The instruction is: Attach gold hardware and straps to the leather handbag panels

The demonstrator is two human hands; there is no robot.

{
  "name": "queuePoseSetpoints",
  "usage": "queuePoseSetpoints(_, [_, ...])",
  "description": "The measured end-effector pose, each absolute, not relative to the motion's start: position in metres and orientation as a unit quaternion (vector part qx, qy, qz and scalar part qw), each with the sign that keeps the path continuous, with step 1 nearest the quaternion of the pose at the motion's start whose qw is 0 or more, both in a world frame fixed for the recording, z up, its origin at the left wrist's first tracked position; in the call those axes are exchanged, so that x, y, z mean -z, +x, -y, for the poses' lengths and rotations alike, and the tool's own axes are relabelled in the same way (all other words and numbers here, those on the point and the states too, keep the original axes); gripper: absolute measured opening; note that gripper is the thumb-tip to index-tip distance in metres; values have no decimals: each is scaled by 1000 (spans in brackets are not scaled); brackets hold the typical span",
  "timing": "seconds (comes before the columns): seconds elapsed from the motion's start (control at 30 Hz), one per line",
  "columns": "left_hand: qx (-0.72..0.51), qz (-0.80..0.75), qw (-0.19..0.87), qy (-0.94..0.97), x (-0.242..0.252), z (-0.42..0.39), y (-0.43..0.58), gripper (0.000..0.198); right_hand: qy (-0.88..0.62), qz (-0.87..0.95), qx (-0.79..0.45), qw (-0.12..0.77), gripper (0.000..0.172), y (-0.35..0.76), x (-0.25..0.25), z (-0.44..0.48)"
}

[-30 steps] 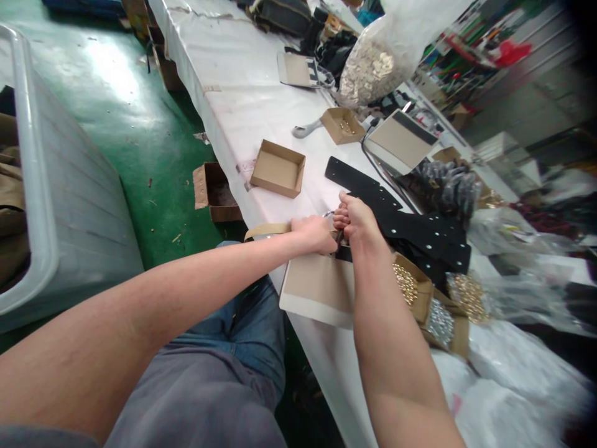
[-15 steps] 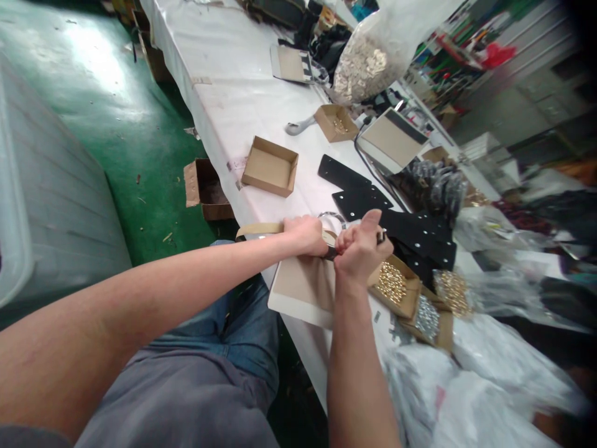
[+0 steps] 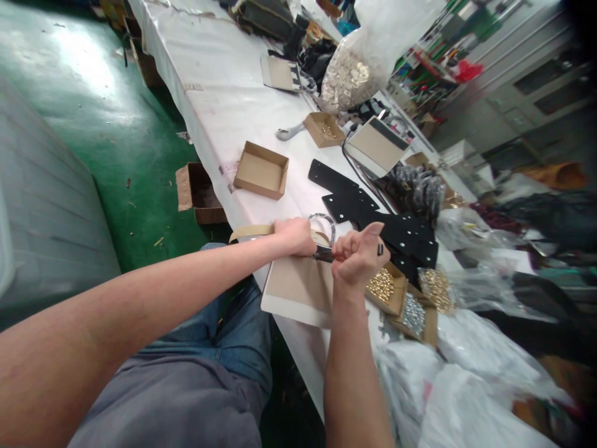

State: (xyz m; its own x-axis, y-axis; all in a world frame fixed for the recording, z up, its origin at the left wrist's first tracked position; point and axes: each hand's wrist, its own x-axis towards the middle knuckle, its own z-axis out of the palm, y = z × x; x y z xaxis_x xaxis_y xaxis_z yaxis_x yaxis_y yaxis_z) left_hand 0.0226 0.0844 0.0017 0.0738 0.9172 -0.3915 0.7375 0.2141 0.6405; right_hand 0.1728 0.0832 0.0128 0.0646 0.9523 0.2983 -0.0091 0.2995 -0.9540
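My left hand [image 3: 295, 236] is closed on the top edge of a beige bag panel [image 3: 298, 283] with a pale lower border, which lies at the table's near edge. A beige strap [image 3: 252, 231] loops out to the left of it. My right hand [image 3: 357, 254] makes a fist with the thumb up, around a dark tool [image 3: 324, 253] whose kind I cannot make out. Its black end pokes out on the right of the fist, and its other end reaches my left fingers. Just behind the hands sits a shiny ring [image 3: 332, 225], partly hidden.
Black perforated strips [image 3: 392, 227] lie beyond my right hand. Boxes of gold studs [image 3: 380, 285] and silver studs [image 3: 413, 313] stand to the right, near plastic bags [image 3: 459, 398]. An open cardboard box [image 3: 262, 169] sits farther back. A grey bin [image 3: 46, 186] stands left on the floor.
The view has shifted slightly, so the scene sits farther left. My right fist is a little farther from my left hand and has turned slightly. Both hands keep their hold.
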Motion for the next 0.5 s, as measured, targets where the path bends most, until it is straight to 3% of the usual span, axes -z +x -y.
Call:
queuePoseSetpoints(0.33, [-102, -665, 388, 629, -6, -84, 20, 42, -472, 552, -365, 582, 77, 158, 13, -70])
queuePoseSetpoints(0.5, [-128, -689, 340, 627, -2, -80, 22, 34, -458, 496, -394, 624, 80, 161, 9, -73])
